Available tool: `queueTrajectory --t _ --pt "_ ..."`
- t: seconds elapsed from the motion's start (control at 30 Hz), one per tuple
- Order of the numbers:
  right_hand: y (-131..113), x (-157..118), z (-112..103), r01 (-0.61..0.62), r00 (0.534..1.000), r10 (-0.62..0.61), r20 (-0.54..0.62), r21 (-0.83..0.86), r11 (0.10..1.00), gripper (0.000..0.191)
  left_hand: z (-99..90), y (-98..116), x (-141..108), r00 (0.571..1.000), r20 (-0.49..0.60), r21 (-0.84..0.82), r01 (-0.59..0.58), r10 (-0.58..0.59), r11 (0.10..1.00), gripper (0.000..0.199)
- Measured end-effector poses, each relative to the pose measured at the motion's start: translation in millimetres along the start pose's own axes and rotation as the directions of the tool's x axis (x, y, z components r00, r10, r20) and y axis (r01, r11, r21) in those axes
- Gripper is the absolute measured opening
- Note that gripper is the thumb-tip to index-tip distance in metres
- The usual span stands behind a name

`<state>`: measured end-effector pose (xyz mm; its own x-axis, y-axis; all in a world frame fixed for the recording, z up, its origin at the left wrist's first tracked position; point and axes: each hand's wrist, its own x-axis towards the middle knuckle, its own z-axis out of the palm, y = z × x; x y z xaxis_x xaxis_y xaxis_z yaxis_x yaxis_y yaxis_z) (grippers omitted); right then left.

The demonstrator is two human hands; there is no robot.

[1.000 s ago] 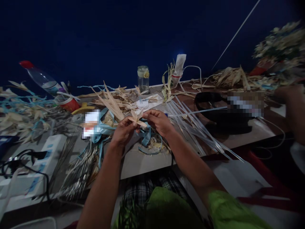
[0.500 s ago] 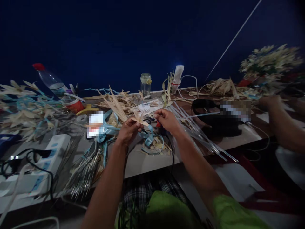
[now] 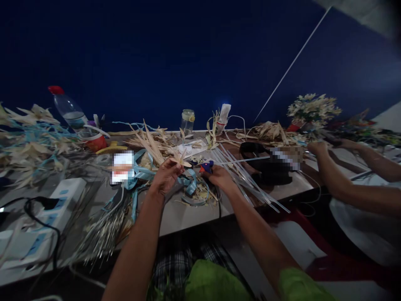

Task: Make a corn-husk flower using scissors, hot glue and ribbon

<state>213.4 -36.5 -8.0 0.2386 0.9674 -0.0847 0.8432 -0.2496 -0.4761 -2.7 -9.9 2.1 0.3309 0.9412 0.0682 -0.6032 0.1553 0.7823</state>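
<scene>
Pinched in the fingertips of my left hand (image 3: pixel 166 176) is a pale flower (image 3: pixel 182 159) with pointed petals that look like dried husk. My right hand (image 3: pixel 221 177) is closed around a small blue glue gun (image 3: pixel 207 166) with a red part at the front. A dark cord (image 3: pixel 219 202) hangs below that hand. The gun's front points left toward the flower, with a gap between them. Under the hands lie a light-blue ribbon (image 3: pixel 191 184) and husk scraps (image 3: pixel 202 193).
Clear sticks (image 3: pixel 250 179) lie right of my hands, beside a black object (image 3: pixel 272 173). Wire stems (image 3: pixel 105 228) and a white power strip (image 3: pixel 62 209) are at left. A jar (image 3: pixel 187 122) and tilted bottle (image 3: pixel 70 110) stand behind. Another person's arms (image 3: pixel 336 179) reach in at right.
My right hand has taken hold of the glue gun and turned it toward the flower. My left hand keeps the flower. The view has shifted, showing more of the right side.
</scene>
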Motion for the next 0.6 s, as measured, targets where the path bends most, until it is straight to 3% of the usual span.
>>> queueTrajectory --t 0.1,0.2,0.3,0.43,0.5,0.6 --pt "-1.3 5.7 4.1 0.004 1.0 -0.005 -0.026 -0.021 1.0 0.039 -0.7 0.5 0.2 1.0 0.004 0.0 0.003 -0.003 1.0 0.028" --pt "0.1 9.2 2.7 -0.019 1.0 0.019 0.005 0.181 0.983 0.029 -0.5 1.7 -0.5 1.0 -0.002 -0.008 0.003 -0.003 1.0 0.027" --pt "1.3 7.8 0.4 -0.118 0.993 0.099 0.065 0.508 0.853 0.024 -0.4 2.7 -0.6 1.0 -0.017 -0.012 0.008 -0.008 1.0 0.027" --pt "-3.1 0.8 -3.9 -0.162 0.987 0.106 0.124 0.678 0.717 0.022 -1.8 2.2 1.1 0.999 -0.037 -0.007 -0.003 0.003 1.0 0.029" --pt "-6.9 -4.0 -9.0 -0.187 0.981 0.06 0.184 0.823 0.536 0.02 -2.5 1.7 1.9 0.999 -0.037 0.003 -0.017 0.017 1.0 0.028" --pt "-10.9 -10.8 -19.0 -0.26 0.947 -0.148 0.284 0.952 0.165 0.028 -2.3 2.3 1.6 0.999 -0.039 0.008 -0.019 0.019 1.0 0.028"
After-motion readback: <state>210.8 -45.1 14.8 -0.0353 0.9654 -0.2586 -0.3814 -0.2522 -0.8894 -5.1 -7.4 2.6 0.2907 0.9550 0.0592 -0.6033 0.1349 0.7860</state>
